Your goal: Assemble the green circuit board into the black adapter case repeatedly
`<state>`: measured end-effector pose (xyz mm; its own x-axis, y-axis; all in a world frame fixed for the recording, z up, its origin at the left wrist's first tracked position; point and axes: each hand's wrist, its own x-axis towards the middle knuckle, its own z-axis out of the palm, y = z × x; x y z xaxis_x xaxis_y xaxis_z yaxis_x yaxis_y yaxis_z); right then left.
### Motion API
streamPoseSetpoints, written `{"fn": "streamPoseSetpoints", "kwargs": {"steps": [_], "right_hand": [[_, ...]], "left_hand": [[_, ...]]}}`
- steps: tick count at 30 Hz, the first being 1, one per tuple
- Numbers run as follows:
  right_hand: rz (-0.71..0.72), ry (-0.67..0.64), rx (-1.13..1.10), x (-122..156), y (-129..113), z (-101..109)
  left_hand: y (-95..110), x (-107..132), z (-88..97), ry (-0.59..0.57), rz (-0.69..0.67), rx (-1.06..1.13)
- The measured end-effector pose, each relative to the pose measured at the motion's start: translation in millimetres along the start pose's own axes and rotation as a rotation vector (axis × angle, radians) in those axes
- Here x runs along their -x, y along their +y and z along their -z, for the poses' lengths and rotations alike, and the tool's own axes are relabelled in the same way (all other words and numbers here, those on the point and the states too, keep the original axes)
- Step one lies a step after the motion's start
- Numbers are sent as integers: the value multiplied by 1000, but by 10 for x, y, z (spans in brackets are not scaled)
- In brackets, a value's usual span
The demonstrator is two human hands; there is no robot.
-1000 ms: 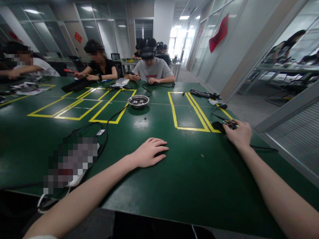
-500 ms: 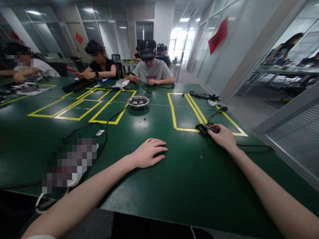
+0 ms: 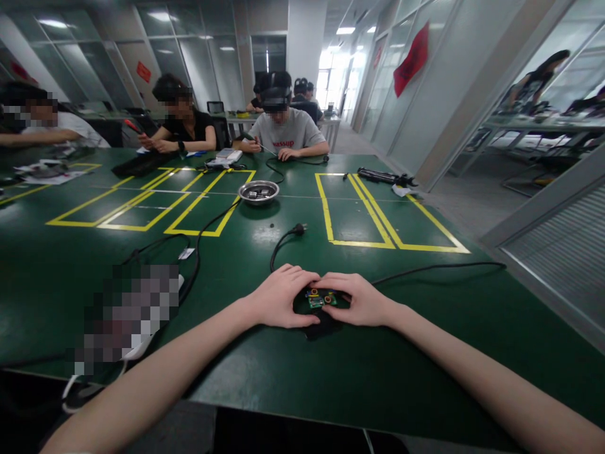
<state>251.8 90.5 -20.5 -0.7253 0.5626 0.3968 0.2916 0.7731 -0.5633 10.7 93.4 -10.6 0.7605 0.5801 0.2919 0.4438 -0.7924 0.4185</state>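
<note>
Between my two hands is an open power adapter, its green circuit board (image 3: 316, 302) with copper-coloured coils facing up. A black half of its casing (image 3: 325, 327) shows below the board. My left hand (image 3: 283, 299) curves round the left side, fingers at the far edge and thumb at the near one. From the right, my right hand (image 3: 366, 299) grips the adapter with thumb and fingers. My fingers hide part of the casing. A black cord with a plug (image 3: 297, 229) lies just beyond my left hand, and another black cable (image 3: 439, 265) runs off to the right.
A metal bowl (image 3: 258, 192) with small metal parts stands ahead. Yellow tape (image 3: 362, 244) marks rectangles on the green table. At left lies a blurred-out item on a white power strip (image 3: 154, 334). A black tool (image 3: 385, 177) lies far right. Several people sit opposite.
My right hand has brought the adapter from the right taped area to the left and nearer, with its cord trailing. My left hand, which lay flat on the table, now curls round it.
</note>
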Motion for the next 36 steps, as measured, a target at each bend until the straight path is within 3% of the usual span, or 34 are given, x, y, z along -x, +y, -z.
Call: {"fn": "streamPoseSetpoints", "kwargs": {"steps": [5,14,21,28,36], "right_hand": [[-49,84,59,13,41,73],[-132,58,394,102,387,349],[-76,-44,408,26,227,111],[-232,28,515,-40,215,-9],[-286,113,539,-53,272,-43]], "left_hand": [[-21,-1,-4,25,86,-21],[-96,14,5,53,133,-47],[-206,26,-12,134,134,83],[-261,-7,-64,191,152,79],[-264,0,-17,284,149,71]]}}
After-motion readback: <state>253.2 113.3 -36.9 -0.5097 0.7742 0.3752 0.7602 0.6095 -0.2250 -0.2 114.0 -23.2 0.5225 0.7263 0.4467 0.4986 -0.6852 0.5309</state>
